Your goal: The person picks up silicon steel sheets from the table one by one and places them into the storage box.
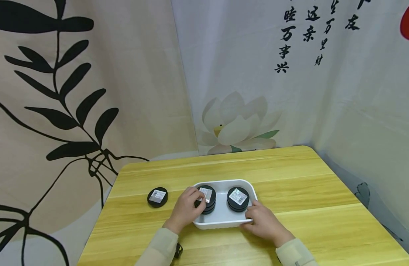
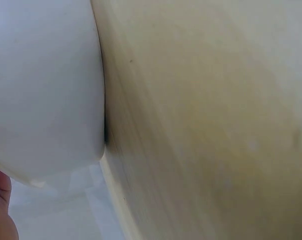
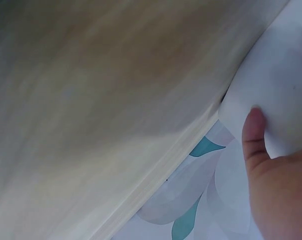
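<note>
A white tray [image 1: 221, 224] on the wooden table holds two stacks of flat black round containers with white labels. At the left stack [image 1: 209, 207], my left hand [image 1: 186, 207] has its bent fingers and thumb on the left edge of the top container, partly covering it. My right hand [image 1: 264, 221] grips the tray's front right corner, its thumb [image 3: 254, 132] against the outer wall in the right wrist view. The right stack [image 1: 238, 199] stands just beyond those fingers. Only a small part of the left hand [image 2: 0, 215] shows beside the tray wall [image 2: 45, 90] in the left wrist view.
A single black round container [image 1: 157, 197] with a white label lies on the table [image 1: 291, 184], left of the tray. Behind the table hangs a pale printed cloth [image 1: 151, 74] with dark leaves, a lotus and writing.
</note>
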Tool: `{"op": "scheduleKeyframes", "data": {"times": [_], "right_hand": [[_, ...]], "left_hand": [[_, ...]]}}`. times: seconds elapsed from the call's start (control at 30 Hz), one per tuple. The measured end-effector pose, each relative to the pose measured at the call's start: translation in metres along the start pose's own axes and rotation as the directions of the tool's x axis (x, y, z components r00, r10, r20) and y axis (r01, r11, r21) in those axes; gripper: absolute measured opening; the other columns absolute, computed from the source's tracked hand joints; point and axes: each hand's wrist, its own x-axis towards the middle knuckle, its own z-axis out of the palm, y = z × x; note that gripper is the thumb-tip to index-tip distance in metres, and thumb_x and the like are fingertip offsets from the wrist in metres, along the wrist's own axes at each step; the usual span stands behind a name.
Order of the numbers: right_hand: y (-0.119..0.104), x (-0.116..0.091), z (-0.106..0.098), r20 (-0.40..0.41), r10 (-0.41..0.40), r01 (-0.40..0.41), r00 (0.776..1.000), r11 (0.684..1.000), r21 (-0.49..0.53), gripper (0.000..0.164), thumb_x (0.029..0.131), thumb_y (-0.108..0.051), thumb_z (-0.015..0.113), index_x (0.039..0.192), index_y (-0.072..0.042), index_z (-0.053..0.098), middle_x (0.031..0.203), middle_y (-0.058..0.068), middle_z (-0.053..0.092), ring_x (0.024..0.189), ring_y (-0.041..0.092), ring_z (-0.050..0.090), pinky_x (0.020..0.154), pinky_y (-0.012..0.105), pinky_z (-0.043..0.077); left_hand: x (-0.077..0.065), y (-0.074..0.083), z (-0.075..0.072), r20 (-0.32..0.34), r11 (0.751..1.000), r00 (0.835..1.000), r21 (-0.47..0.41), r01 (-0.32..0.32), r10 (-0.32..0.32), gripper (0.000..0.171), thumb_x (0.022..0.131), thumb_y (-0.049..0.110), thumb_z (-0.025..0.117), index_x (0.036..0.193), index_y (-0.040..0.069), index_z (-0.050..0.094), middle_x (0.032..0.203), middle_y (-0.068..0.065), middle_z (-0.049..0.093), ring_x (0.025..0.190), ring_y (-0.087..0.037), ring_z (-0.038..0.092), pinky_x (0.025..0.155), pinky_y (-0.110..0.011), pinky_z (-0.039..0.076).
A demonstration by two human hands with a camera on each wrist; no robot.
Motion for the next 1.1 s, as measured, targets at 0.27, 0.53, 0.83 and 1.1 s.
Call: {"op": "scheduleKeyframes", "data": {"times": [0.27,0.53,0.83,1.1], "right_hand": [[-0.001,0.001,-0.001,0.004,0.006,-0.006,1.000,1.000,0.002,0.026,0.067,-0.039,0.077,0.059,-0.027,0.055,0.070,-0.019,0.046,0.081,0.011,0.043,0.069,0.029,0.040],[-0.002,0.000,-0.001,0.006,0.005,-0.005,1.000,1.000,-0.007,0.029,0.067,-0.039,0.077,0.058,-0.028,0.052,0.068,-0.019,0.043,0.077,0.009,0.039,0.064,0.026,0.038],[-0.001,0.001,0.000,-0.003,-0.005,0.005,1.000,1.000,-0.010,0.030,0.067,-0.039,0.077,0.057,-0.028,0.051,0.067,-0.020,0.042,0.077,0.009,0.039,0.065,0.026,0.037],[0.000,0.000,0.002,-0.039,-0.031,0.031,0.999,1.000,-0.006,0.026,0.066,-0.039,0.078,0.060,-0.028,0.055,0.069,-0.021,0.044,0.077,0.008,0.040,0.065,0.025,0.038]], "left_hand": [[-0.003,-0.006,-0.004,-0.004,1.000,1.000,0.020,-0.007,0.007,0.006,0.077,0.017,0.065,0.081,0.020,0.062,0.084,0.013,0.053,0.078,-0.004,0.047,0.068,-0.020,0.043],[-0.007,-0.012,-0.007,0.024,0.999,1.000,0.046,0.010,-0.011,0.004,0.080,0.021,0.062,0.084,0.021,0.062,0.086,0.013,0.052,0.080,-0.004,0.046,0.069,-0.021,0.043],[-0.009,-0.016,-0.017,0.044,0.998,0.998,0.057,0.037,-0.040,0.004,0.082,0.021,0.060,0.086,0.020,0.061,0.086,0.011,0.052,0.081,-0.006,0.046,0.070,-0.023,0.044],[-0.014,-0.025,-0.023,0.052,0.994,0.996,0.086,0.064,-0.069,0.006,0.082,0.022,0.061,0.088,0.020,0.061,0.090,0.011,0.052,0.085,-0.008,0.048,0.074,-0.026,0.044]]}}
